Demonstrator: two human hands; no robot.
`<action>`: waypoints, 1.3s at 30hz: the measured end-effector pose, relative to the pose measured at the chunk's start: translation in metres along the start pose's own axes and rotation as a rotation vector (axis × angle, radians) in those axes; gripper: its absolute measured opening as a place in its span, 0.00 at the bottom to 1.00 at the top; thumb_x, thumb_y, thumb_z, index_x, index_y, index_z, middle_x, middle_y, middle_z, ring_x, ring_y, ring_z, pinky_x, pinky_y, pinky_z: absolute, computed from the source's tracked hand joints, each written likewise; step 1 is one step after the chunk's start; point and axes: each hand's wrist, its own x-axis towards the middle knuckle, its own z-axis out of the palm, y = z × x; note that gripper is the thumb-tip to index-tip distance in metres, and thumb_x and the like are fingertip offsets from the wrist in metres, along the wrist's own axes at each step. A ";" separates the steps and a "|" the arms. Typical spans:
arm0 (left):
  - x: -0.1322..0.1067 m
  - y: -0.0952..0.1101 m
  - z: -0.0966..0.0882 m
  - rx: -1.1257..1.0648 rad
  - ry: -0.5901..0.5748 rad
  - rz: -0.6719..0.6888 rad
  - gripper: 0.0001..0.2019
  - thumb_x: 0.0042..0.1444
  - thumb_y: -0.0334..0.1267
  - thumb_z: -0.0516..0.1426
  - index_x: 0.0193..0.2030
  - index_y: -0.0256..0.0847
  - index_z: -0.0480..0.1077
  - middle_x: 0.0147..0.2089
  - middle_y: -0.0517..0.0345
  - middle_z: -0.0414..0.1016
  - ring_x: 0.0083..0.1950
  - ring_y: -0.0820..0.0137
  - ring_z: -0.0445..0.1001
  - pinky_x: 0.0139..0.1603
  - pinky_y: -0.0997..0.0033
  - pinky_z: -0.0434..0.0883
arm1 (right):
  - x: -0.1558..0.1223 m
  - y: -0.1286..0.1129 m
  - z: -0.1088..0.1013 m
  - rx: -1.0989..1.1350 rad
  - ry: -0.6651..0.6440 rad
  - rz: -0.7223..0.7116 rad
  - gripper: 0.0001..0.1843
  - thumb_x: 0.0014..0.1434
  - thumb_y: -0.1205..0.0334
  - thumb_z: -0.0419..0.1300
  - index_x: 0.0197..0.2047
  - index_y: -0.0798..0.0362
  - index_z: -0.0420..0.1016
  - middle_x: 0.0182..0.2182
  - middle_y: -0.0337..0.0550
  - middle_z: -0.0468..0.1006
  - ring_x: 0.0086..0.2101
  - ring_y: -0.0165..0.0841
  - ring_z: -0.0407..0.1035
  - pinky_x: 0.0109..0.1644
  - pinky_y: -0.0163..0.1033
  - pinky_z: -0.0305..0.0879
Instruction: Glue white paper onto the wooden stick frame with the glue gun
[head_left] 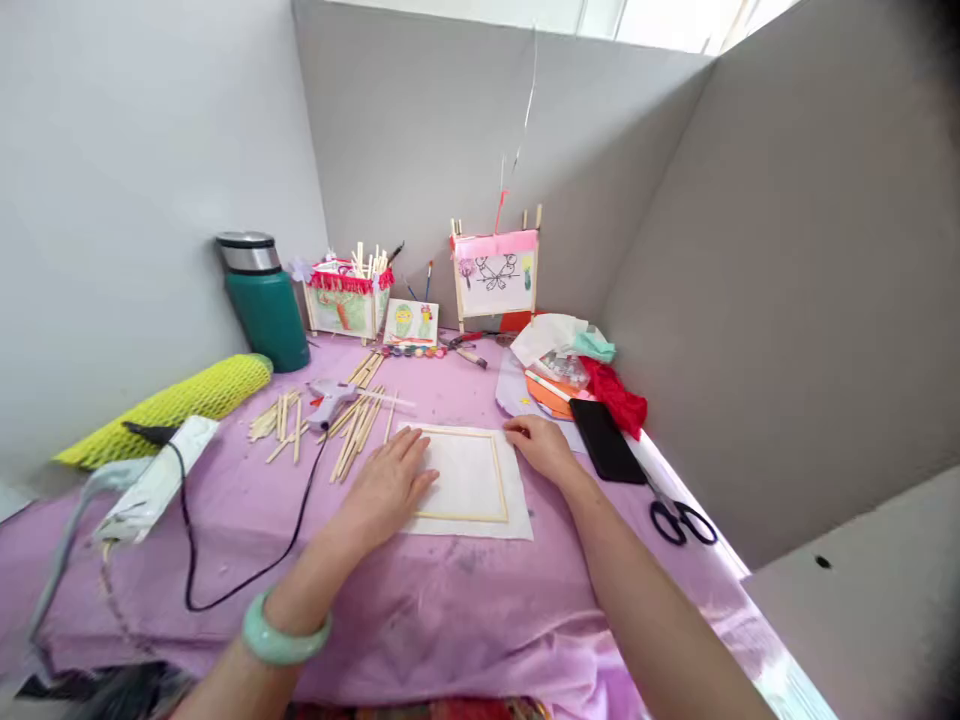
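A thin white sheet lies on the purple tablecloth, with a rectangular frame of pale wooden sticks on top of it. My left hand rests flat over the left side of the frame and sheet, fingers stretched out and covering that part. At the upper right corner of the sheet is my right hand, its fingers curled and close together at the edge. Left of the sheet are loose wooden sticks and a lilac glue gun with its black cord trailing forward.
A green bottle, yellow mesh roll and white power strip occupy the left. Behind stand a decorated box and a drawing on a stick stand. A black phone and scissors lie right. Grey partitions enclose the table.
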 end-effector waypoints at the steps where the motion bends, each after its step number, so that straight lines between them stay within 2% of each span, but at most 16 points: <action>1: 0.000 0.001 0.001 -0.002 0.009 -0.001 0.24 0.63 0.45 0.48 0.60 0.30 0.63 0.64 0.39 0.63 0.66 0.54 0.59 0.64 0.49 0.62 | -0.001 -0.002 0.000 -0.008 0.017 0.006 0.11 0.58 0.64 0.57 0.41 0.52 0.79 0.41 0.42 0.80 0.41 0.34 0.72 0.44 0.35 0.62; 4: -0.001 0.003 0.004 -0.031 0.032 -0.012 0.23 0.64 0.45 0.47 0.60 0.33 0.64 0.64 0.41 0.64 0.66 0.55 0.59 0.63 0.48 0.63 | -0.003 -0.006 0.001 -0.024 0.047 0.003 0.12 0.59 0.64 0.55 0.43 0.52 0.78 0.42 0.43 0.79 0.41 0.34 0.71 0.44 0.36 0.61; 9: -0.001 0.000 0.002 -0.130 0.066 -0.075 0.21 0.65 0.42 0.44 0.57 0.33 0.66 0.60 0.44 0.68 0.64 0.60 0.64 0.64 0.53 0.62 | -0.006 -0.012 0.003 -0.018 0.030 -0.064 0.11 0.60 0.64 0.55 0.40 0.48 0.79 0.39 0.40 0.78 0.39 0.32 0.71 0.43 0.35 0.61; 15: -0.001 -0.003 0.000 -0.180 0.126 -0.172 0.19 0.61 0.32 0.44 0.55 0.31 0.67 0.53 0.42 0.73 0.56 0.59 0.70 0.58 0.54 0.68 | -0.007 -0.013 0.007 -0.009 0.012 -0.099 0.10 0.60 0.65 0.55 0.40 0.49 0.78 0.39 0.40 0.78 0.39 0.32 0.71 0.43 0.35 0.61; 25: -0.001 -0.002 -0.001 -0.192 0.095 -0.209 0.19 0.58 0.30 0.47 0.54 0.30 0.66 0.52 0.42 0.74 0.54 0.59 0.71 0.56 0.57 0.68 | -0.005 -0.012 0.008 0.026 0.013 -0.104 0.09 0.58 0.66 0.56 0.38 0.50 0.78 0.37 0.42 0.77 0.38 0.33 0.70 0.41 0.37 0.60; 28: -0.002 -0.003 -0.005 -0.224 0.192 -0.242 0.16 0.58 0.31 0.48 0.50 0.33 0.70 0.50 0.44 0.75 0.52 0.60 0.71 0.55 0.57 0.68 | -0.007 -0.013 0.004 0.062 0.020 -0.111 0.09 0.58 0.66 0.56 0.40 0.50 0.77 0.37 0.41 0.77 0.36 0.32 0.69 0.40 0.36 0.60; 31: -0.004 -0.005 -0.008 -0.300 0.281 -0.331 0.14 0.55 0.32 0.50 0.45 0.37 0.72 0.45 0.49 0.76 0.48 0.62 0.73 0.52 0.60 0.69 | -0.009 -0.014 0.000 0.099 0.000 -0.133 0.06 0.58 0.64 0.57 0.37 0.51 0.76 0.35 0.39 0.77 0.34 0.30 0.68 0.38 0.35 0.60; 34: -0.006 -0.008 -0.007 -0.366 0.253 -0.390 0.13 0.52 0.33 0.52 0.44 0.38 0.73 0.39 0.53 0.77 0.42 0.65 0.74 0.46 0.63 0.71 | -0.010 -0.014 -0.001 0.120 -0.044 -0.141 0.04 0.56 0.62 0.59 0.33 0.51 0.74 0.32 0.38 0.77 0.32 0.29 0.68 0.35 0.34 0.58; 39: -0.006 -0.010 -0.003 -0.360 0.197 -0.388 0.14 0.50 0.33 0.55 0.43 0.39 0.74 0.36 0.55 0.77 0.40 0.64 0.74 0.42 0.64 0.71 | -0.011 -0.016 0.000 0.118 -0.099 -0.120 0.02 0.53 0.63 0.61 0.32 0.51 0.73 0.30 0.36 0.77 0.30 0.28 0.67 0.33 0.33 0.57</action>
